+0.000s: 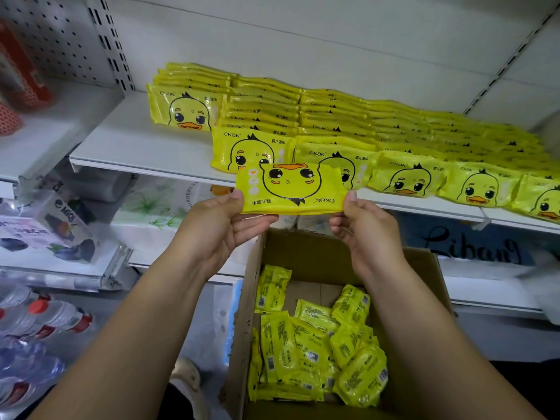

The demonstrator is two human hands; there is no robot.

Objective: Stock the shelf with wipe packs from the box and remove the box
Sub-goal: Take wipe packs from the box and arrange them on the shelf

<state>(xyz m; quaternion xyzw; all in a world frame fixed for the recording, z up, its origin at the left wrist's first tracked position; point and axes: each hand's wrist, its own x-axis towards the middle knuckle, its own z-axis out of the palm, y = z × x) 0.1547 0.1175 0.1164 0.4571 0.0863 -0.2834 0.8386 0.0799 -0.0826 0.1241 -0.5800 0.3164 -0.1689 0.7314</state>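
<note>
— Wipe pack (291,189): how is it held?
— It is pinched upside down at both ends, by the left hand (218,228) and the right hand (366,234), fingers closed on it.
— What is around the hands?
— Below them the box (418,298) is seen, with more packs (315,347) inside. Just behind them the shelf (136,147) is filled with rows of packs (378,131).

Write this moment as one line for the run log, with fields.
left hand: holds wipe pack | right hand: holds same pack | pack: upside down, before shelf | box: packs remain
</note>
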